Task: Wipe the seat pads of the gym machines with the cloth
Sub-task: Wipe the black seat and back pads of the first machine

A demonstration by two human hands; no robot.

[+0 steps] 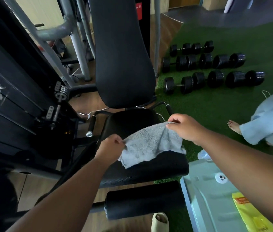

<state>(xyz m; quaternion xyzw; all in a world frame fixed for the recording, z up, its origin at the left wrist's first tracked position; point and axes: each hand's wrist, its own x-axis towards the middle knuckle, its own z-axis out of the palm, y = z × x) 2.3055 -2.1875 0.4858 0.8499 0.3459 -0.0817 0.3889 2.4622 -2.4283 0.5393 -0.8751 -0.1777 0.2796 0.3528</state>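
Where pinched taut, nubby cloth

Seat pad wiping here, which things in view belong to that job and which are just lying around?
Part of the job:
grey cloth, pinched by left hand and right hand
seat pad
back pad

Lying about:
dumbbells
plastic bottle
yellow bag
leg roller

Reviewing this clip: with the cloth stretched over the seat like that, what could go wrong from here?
1. Both hands, left and right, only pinch the grey cloth by its edges; it may slip free mid-wipe.
2. A loose white cord lies at the seat pad rear; the cloth could snag it.
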